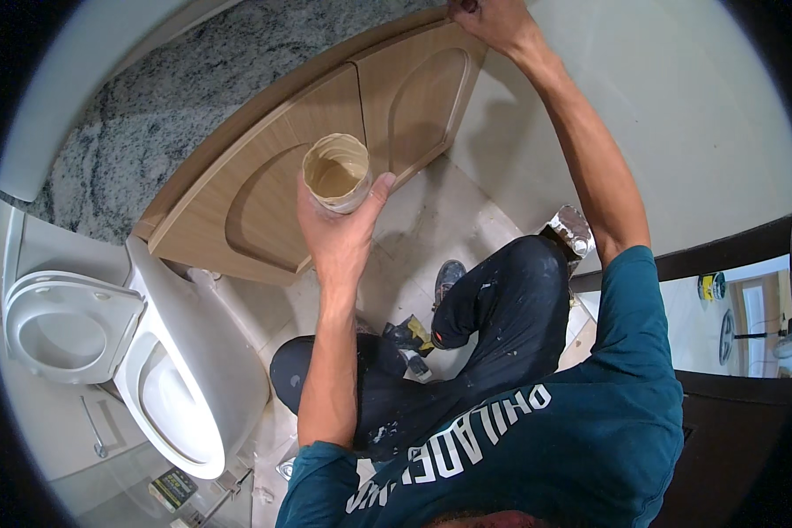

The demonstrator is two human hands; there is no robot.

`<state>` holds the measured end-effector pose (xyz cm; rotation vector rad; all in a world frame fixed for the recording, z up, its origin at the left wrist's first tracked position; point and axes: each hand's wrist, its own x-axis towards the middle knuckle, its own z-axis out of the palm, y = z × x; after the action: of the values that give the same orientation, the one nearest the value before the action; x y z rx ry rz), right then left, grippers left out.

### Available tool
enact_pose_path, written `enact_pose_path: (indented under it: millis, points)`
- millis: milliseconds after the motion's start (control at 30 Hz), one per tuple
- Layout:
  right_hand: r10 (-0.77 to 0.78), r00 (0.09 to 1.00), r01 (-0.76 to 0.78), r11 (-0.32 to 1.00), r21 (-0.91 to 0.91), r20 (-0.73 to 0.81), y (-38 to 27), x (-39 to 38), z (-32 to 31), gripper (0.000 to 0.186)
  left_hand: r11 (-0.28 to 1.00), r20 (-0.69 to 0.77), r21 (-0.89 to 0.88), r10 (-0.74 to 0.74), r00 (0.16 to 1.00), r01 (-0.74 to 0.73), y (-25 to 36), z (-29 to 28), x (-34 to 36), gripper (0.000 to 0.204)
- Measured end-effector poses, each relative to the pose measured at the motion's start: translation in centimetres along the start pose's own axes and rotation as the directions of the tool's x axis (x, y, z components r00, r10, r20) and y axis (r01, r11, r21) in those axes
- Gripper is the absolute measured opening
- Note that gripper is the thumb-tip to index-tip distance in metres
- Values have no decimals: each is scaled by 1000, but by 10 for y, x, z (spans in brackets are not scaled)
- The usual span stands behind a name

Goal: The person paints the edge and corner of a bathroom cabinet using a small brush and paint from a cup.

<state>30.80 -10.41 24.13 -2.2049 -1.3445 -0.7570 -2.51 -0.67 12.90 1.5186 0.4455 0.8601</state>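
Observation:
My left hand point(336, 227) is wrapped round a cream-coloured cup point(352, 199) with a wavy, uneven rim. Some pale tan coating lines its inside, and it is held upright before the wooden cabinet doors point(282, 172). At the top of the view, my right hand point(495, 21) reaches to the end of the cabinet, where it meets the pale wall point(625, 79). Its fingers are curled together close to the counter's edge. Whatever they grip is cut off or too small to name.
A speckled grey stone countertop point(167, 114) curves above the cabinet. On the left stands a white toilet point(211, 387) with its lid raised. Dark and yellow scraps point(411, 334) lie on the tiled floor by my feet. A foil-wrapped object point(572, 231) sits beside my knee, near a dark doorframe point(722, 251).

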Motion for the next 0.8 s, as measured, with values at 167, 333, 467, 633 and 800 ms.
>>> enact_pose_path:
  millis: [167, 333, 467, 633, 800]
  points:
    - [-7, 1000, 8, 1000, 21, -20, -2, 1, 1, 30, 1000, -5, -8, 12, 1000, -13, 0, -1, 0, 59]
    - [194, 971, -170, 971, -168, 138, 5, 2, 0, 31, 1000, 4, 5, 4, 1000, -4, -2, -1, 0, 60]
    - [-60, 993, 58, 998, -22, -100, 14, -2, 11, 33, 1000, 2, 16, 6, 1000, -6, 0, 0, 0, 60]
    - [153, 984, -151, 988, -35, 90, -9, 0, -1, 31, 1000, -26, 26, 9, 1000, -8, 0, -3, 0, 60]
    - [4, 999, -4, 1000, -14, -47, 4, -3, 6, 30, 1000, -6, 27, 14, 1000, -14, 1, 0, 0, 61]
